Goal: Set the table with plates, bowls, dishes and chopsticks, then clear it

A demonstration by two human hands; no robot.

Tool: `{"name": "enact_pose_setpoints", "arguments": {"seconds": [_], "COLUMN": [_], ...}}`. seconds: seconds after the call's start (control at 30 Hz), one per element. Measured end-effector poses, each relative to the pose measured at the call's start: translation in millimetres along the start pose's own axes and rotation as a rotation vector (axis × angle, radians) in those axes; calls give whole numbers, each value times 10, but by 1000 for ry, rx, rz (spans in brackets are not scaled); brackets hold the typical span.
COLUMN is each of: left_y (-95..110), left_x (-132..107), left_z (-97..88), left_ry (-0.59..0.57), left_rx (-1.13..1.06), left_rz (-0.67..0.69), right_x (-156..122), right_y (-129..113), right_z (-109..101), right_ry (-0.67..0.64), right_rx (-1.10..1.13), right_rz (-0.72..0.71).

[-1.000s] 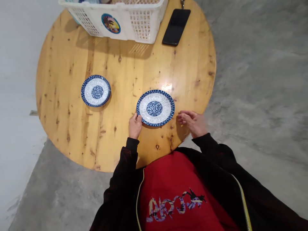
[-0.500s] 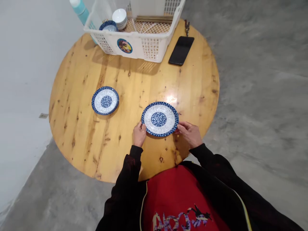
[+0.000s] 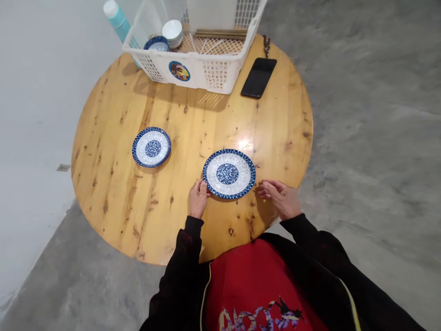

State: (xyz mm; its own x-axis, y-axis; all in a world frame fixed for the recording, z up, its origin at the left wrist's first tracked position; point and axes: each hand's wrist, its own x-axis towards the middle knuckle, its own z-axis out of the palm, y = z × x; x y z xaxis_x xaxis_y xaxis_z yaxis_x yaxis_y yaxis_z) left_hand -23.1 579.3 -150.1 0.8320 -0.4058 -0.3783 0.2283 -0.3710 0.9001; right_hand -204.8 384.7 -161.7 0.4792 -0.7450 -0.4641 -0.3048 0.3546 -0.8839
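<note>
— Touching the larger plate near the front edge of the counter?
— With the left hand, yes; can't tell if gripping. Holding the right hand loosely open, just beside. Best to steady lightly, both sides.

There is one round wooden desk, one large round blue-and-white patterned plate, one stack of smaller matching plates, number unclear, one rectangular white plastic basket, two stacks of round bowls, one black phone and one light-blue bottle.
</note>
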Motion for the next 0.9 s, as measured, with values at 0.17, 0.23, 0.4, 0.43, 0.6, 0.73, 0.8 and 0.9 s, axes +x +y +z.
{"name": "enact_pose_setpoints", "arguments": {"seconds": [0.17,0.23,0.4,0.43,0.6,0.73,0.8,0.9], "left_y": [-106,-142,-79,-62,-165,-347,-375,-313], "left_x": [-221,-300,-390,-408,-688,-1028,-1101,-1004], "left_z": [-183,-183,-21,-6,-130,-186,-96,139], "left_ry": [88,107,69,69,142,238,246,210], "left_rx": [-20,-27,-68,-71,-25,-10,-21,-44], "left_rz": [-93,-125,-115,-111,-112,-174,-205,-191], "right_x": [-97,-128,-160,-161,-168,-179,-160,-72], "right_y": [113,132,75,56,37,96,107,79], "right_z": [-306,-364,-305,-292,-413,-606,-656,-624], "right_ry": [47,44,-32,-46,-86,-65,-65,-103], "right_rx": [19,31,3,-8,-55,-35,-32,-47], "right_rz": [36,53,76,75,36,68,81,46]}}
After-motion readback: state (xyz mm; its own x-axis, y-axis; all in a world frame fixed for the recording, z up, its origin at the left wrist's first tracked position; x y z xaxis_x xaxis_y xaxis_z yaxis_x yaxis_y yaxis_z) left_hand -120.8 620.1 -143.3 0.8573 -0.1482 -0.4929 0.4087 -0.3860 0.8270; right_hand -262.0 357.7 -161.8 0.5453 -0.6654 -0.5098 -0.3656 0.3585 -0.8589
